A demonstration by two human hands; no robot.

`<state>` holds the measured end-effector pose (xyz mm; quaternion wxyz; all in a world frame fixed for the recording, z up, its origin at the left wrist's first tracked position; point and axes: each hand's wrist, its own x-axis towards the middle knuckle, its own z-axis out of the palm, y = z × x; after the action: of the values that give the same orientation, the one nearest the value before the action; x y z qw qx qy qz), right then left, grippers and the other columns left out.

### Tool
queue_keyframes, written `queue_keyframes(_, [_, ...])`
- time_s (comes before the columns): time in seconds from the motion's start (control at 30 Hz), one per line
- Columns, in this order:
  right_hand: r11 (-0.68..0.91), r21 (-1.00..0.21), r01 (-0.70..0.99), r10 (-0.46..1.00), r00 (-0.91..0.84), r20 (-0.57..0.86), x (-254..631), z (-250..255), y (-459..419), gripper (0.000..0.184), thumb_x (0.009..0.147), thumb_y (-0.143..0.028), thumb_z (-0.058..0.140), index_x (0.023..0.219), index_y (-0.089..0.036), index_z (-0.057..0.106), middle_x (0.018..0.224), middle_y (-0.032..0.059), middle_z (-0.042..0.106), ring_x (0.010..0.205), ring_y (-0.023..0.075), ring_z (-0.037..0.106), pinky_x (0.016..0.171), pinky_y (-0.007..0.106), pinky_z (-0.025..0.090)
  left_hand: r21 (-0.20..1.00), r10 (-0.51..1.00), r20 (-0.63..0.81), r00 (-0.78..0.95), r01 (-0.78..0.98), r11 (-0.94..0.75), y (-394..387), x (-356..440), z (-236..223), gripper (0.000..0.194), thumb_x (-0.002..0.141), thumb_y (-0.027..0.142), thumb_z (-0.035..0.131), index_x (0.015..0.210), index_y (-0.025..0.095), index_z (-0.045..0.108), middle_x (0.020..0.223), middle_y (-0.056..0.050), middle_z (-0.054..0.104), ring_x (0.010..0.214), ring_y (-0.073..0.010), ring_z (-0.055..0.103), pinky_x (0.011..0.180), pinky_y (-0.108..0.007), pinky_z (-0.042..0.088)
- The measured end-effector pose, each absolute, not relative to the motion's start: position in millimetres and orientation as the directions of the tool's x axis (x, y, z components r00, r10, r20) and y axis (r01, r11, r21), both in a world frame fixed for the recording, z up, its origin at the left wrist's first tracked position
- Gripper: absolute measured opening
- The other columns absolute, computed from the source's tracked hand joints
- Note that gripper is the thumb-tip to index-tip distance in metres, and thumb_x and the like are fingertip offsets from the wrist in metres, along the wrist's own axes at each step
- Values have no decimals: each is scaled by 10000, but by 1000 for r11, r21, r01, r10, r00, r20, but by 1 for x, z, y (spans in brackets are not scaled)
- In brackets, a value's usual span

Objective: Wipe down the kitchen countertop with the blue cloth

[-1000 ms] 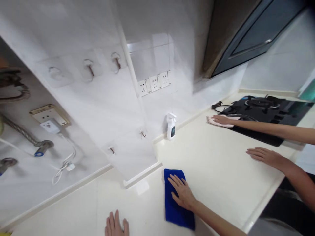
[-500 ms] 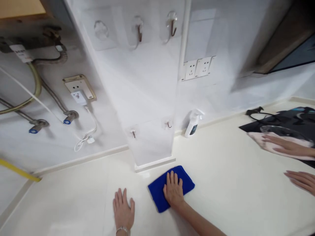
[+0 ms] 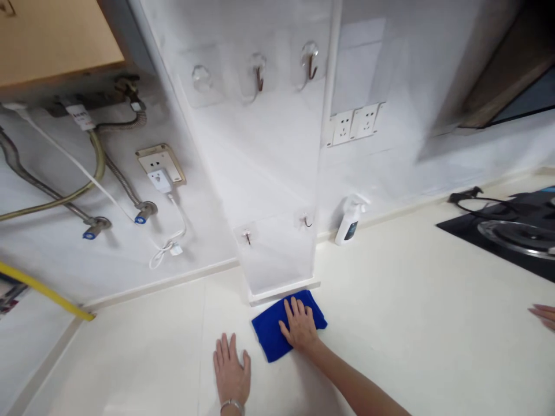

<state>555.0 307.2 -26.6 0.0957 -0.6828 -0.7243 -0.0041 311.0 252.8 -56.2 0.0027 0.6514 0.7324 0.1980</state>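
Observation:
My right hand (image 3: pixel 298 325) lies flat, fingers spread, on a folded blue cloth (image 3: pixel 271 335) on the cream countertop (image 3: pixel 411 335). The cloth sits right at the foot of a white wall column (image 3: pixel 277 254). My left hand (image 3: pixel 230 372) rests flat on the counter just left of the cloth, fingers together and stretched out, with a metal bracelet at the wrist. Neither hand holds anything.
A white spray bottle (image 3: pixel 349 221) stands against the wall behind the cloth. A black gas hob (image 3: pixel 507 231) is at the right. Another person's fingertips (image 3: pixel 544 315) touch the counter at the right edge. Hoses, valves and sockets line the left wall.
My right hand has slid the blue cloth left and back against the column foot. The other person's hand with the pink cloth has left the view. The camera has swung left.

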Motion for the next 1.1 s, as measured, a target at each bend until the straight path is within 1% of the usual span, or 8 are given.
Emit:
queue_keyframes(0.17, [61, -152, 986, 986, -36, 164, 578, -36, 277, 656, 948, -490, 371, 1498, -133, 402, 1491, 227, 423, 1306, 414, 418, 1001, 586, 363, 321, 953, 250, -170, 943, 84, 256, 308, -59, 590, 915, 414, 359, 1431, 151, 473, 1586, -133, 353, 1504, -307, 212, 1237, -526, 193])
queue_keyframes(0.3, [22, -208, 978, 980, 20, 197, 595, -49, 242, 567, 961, -409, 354, 1486, -209, 435, 1493, 181, 440, 1285, 387, 447, 994, 572, 390, 418, 955, 181, -234, 897, 141, 260, 326, -51, 591, 924, 417, 325, 1407, 121, 490, 1567, -173, 371, 1500, -334, 214, 1227, -575, 188])
queue_keyframes(0.43, [20, -257, 966, 974, 39, 221, 609, -60, 203, 536, 957, -325, 368, 1483, -247, 439, 1516, 129, 427, 1283, 344, 455, 1030, 541, 399, 548, 990, 133, -37, 835, -42, 259, 376, -41, 608, 951, 425, 278, 1451, 107, 417, 1598, -180, 305, 1508, -291, 206, 1234, -508, 234])
queue_keyframes(0.53, [46, -285, 958, 965, 32, 262, 618, -64, 181, 526, 953, -309, 400, 1470, -229, 459, 1524, 129, 412, 1290, 333, 447, 1043, 517, 409, 520, 989, 118, 88, 843, -137, 255, 412, -35, 601, 958, 408, 289, 1475, 117, 381, 1592, -179, 309, 1498, -301, 224, 1229, -507, 237])
queue_keyframes(0.67, [109, -317, 942, 949, -4, 316, 626, -65, 170, 513, 945, -277, 410, 1445, -190, 489, 1529, 130, 405, 1305, 314, 441, 1070, 495, 410, 417, 993, 68, 92, 902, -113, 258, 431, -17, 596, 939, 384, 364, 1466, 106, 388, 1499, -223, 418, 1406, -354, 366, 1158, -529, 320])
queue_keyframes(0.8, [83, -352, 932, 954, 28, 299, 621, -63, 172, 531, 899, -208, 406, 1416, -168, 521, 1529, 134, 405, 1307, 317, 446, 1070, 504, 421, 470, 987, -158, 29, 881, 50, 269, 432, 5, 670, 897, 369, 474, 1443, 5, 342, 1297, -257, 584, 1210, -313, 564, 1049, -430, 428])
queue_keyframes(0.93, [-18, -386, 922, 964, 118, 237, 611, -60, 173, 581, 849, -156, 403, 1418, -170, 521, 1536, 132, 396, 1326, 341, 431, 1060, 537, 427, 515, 972, -222, 79, 856, 48, 271, 430, 17, 396, 856, 357, 548, 1128, 79, 624, 1082, -176, 701, 1045, -276, 645, 962, -375, 472])
queue_keyframes(1.1, [55, -540, 840, 960, 104, 260, 611, -61, 170, 532, 837, -166, 415, 1342, -151, 584, 1497, 155, 443, 1328, 326, 444, 1086, 538, 418, 601, 975, -170, 145, 799, -14, 267, 421, 33, 223, 856, 293, 538, 1014, 160, 622, 1044, -95, 716, 1010, -217, 650, 955, -328, 470])
